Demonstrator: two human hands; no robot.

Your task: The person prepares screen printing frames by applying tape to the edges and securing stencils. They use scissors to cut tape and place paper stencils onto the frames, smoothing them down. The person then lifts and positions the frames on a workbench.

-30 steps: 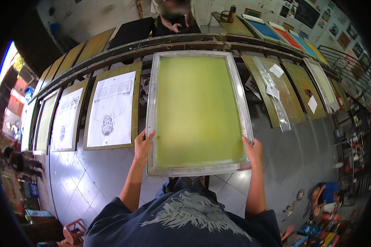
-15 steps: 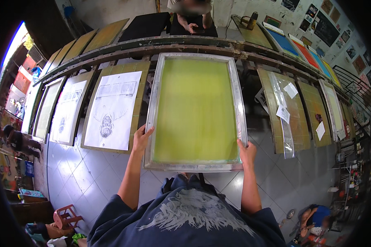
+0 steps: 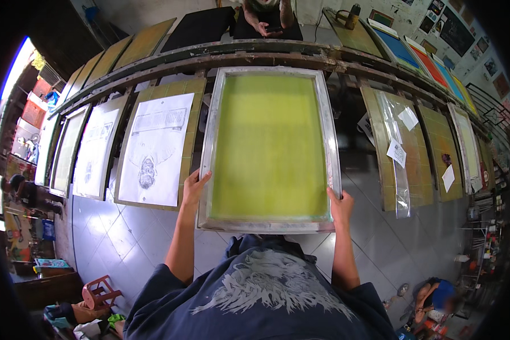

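A screen printing frame (image 3: 269, 153) with a silvery metal border and yellow-green coated mesh is held in front of me. Its far end reaches the long bench rail. My left hand (image 3: 195, 188) grips the lower part of the left side, thumb over the border. On the opposite side, my right hand (image 3: 340, 206) holds the border near its lower right corner. The fingers of both hands are partly hidden behind the frame. Left of it, a board bears a white sheet with a printed beetle drawing (image 3: 153, 148).
More boards line the bench, one at right with a clear plastic strip (image 3: 395, 153) and paper pieces. Across the rail (image 3: 255, 59), another person's hands (image 3: 266, 29) hold a dark object. A red stool (image 3: 101, 291) stands at lower left; a person (image 3: 433, 297) is low at lower right.
My view has shifted slightly, so the side boards appear further right. Both hands keep their grip on the screen frame, whose far end now appears a little higher.
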